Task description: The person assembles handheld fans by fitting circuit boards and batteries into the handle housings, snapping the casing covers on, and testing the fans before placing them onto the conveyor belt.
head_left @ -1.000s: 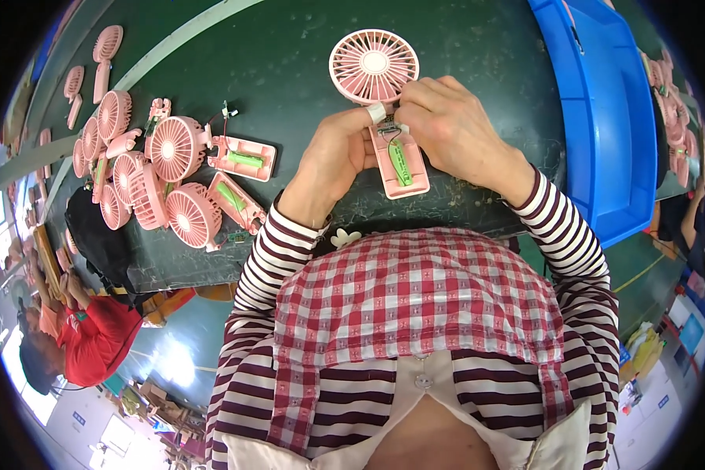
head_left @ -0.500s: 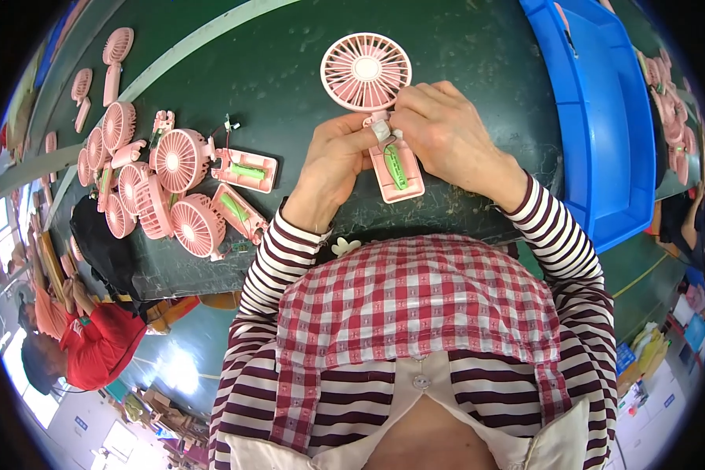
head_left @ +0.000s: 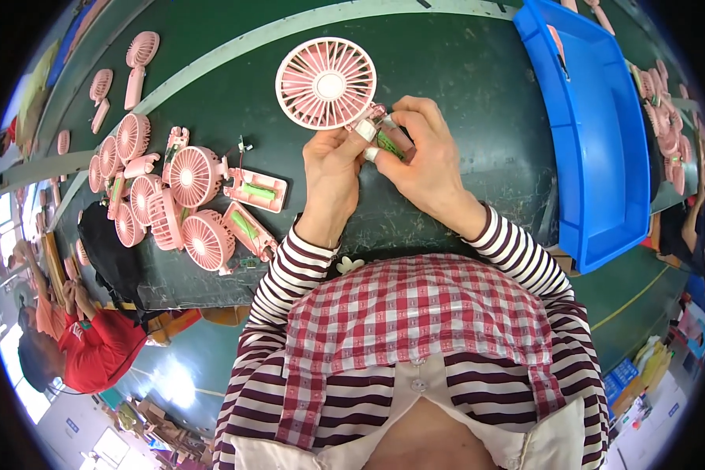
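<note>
A pink handheld fan [head_left: 326, 84] is between my hands, its round grille pointing away from me and to the left. Its handle is uncovered and shows a green battery [head_left: 389, 144] inside. My left hand [head_left: 333, 160] is closed on the handle just below the head, thumb on top. From the other side my right hand [head_left: 428, 157] grips the handle, its thumb near the battery. White wraps cover some fingertips. The far end of the handle is partly hidden by my right hand.
Left of my hands lies a heap of pink fans [head_left: 194, 177], some with uncovered handles and green batteries. A black cloth [head_left: 111, 251] hangs at the table's near left edge. On the right stands a blue plastic bin [head_left: 603, 149]. A person in red [head_left: 102, 345] sits at the far left.
The fan has turned, so its head now points further left and its handle slants to the right. My right hand has moved down and wraps round the handle.
</note>
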`<act>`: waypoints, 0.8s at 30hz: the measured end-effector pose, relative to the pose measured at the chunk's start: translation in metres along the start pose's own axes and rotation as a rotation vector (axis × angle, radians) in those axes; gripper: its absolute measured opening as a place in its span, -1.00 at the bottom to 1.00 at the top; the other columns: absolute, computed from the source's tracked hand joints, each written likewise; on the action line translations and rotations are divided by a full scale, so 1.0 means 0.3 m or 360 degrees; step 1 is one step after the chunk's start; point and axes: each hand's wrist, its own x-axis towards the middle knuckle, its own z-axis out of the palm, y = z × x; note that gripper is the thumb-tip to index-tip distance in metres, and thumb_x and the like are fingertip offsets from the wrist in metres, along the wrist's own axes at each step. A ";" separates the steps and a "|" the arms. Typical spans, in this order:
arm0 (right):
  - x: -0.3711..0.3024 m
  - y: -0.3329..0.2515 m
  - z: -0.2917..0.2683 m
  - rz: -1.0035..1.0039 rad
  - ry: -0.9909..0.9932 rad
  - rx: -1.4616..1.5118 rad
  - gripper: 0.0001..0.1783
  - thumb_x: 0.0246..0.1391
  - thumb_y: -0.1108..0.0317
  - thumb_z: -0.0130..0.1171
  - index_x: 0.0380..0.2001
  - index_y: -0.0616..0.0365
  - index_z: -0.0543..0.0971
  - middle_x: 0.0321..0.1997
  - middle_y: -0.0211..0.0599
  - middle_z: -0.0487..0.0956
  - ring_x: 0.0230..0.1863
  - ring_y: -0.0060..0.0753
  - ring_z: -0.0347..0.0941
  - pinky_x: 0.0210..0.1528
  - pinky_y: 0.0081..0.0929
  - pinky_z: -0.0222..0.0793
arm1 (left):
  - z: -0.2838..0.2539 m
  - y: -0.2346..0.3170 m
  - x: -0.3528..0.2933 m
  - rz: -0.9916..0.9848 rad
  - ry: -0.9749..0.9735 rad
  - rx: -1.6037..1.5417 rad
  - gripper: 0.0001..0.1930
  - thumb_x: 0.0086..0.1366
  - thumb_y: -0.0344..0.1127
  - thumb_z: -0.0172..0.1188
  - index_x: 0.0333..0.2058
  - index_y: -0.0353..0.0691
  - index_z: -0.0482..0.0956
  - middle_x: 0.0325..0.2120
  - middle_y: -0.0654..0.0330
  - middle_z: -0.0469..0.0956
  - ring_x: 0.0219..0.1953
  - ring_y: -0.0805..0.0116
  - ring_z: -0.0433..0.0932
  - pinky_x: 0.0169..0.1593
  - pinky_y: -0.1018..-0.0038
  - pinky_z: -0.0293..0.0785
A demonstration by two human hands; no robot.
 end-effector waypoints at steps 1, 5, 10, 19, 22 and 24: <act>0.002 0.004 0.006 -0.0131 0.0085 -0.0116 -0.67 -0.25 0.47 0.24 -0.33 0.31 0.44 -0.17 -0.23 0.36 -0.29 -0.36 0.41 -0.44 -0.54 0.35 | 0.005 0.002 -0.002 -0.0016 0.0028 -0.0037 -0.80 0.18 -0.47 0.09 -0.20 -0.34 0.51 -0.33 0.20 0.54 -0.34 0.50 0.49 -0.28 0.58 0.41; -0.005 -0.007 0.014 0.0073 0.0006 0.0025 -0.69 -0.23 0.50 0.23 -0.33 0.33 0.44 -0.14 -0.23 0.34 -0.24 -0.41 0.42 -0.39 -0.58 0.40 | 0.005 -0.001 0.002 0.0003 0.0035 -0.0080 -0.79 0.18 -0.48 0.08 -0.19 -0.35 0.50 -0.30 0.17 0.53 -0.31 0.44 0.50 -0.23 0.53 0.43; -0.008 -0.005 0.024 0.0185 -0.0031 0.0342 -0.78 -0.16 0.60 0.13 -0.34 0.35 0.43 -0.11 -0.26 0.32 -0.18 -0.47 0.42 -0.21 -0.57 0.46 | -0.002 0.000 0.002 -0.0011 0.0002 -0.0102 -0.79 0.18 -0.51 0.05 -0.19 -0.36 0.49 -0.28 0.16 0.53 -0.29 0.41 0.51 -0.20 0.48 0.45; 0.004 -0.017 0.011 0.0363 -0.0072 0.0656 -0.93 -0.11 0.61 0.09 -0.46 0.36 0.48 -0.14 -0.32 0.34 -0.30 -0.61 0.38 -0.36 -0.70 0.34 | -0.008 0.001 0.002 -0.0028 -0.0064 -0.0090 -0.75 0.23 -0.41 0.02 -0.11 -0.28 0.45 -0.15 0.12 0.50 -0.15 0.35 0.48 -0.10 0.42 0.40; -0.005 0.016 0.032 0.0215 -0.0011 0.0682 -0.94 -0.10 0.60 0.09 -0.46 0.35 0.48 -0.14 -0.33 0.36 -0.35 -0.64 0.35 -0.42 -0.75 0.28 | -0.005 -0.002 0.001 -0.0026 -0.0052 -0.0116 -0.75 0.23 -0.41 0.02 -0.11 -0.29 0.45 -0.13 0.10 0.49 -0.13 0.34 0.47 -0.08 0.41 0.40; -0.006 0.017 0.025 0.0219 -0.0030 0.0609 -0.93 -0.11 0.60 0.09 -0.46 0.35 0.48 -0.13 -0.32 0.35 -0.34 -0.64 0.35 -0.42 -0.74 0.28 | -0.008 -0.004 0.003 -0.0014 -0.0040 -0.0139 -0.75 0.23 -0.42 0.02 -0.11 -0.29 0.44 -0.12 0.08 0.48 -0.13 0.33 0.47 -0.07 0.39 0.40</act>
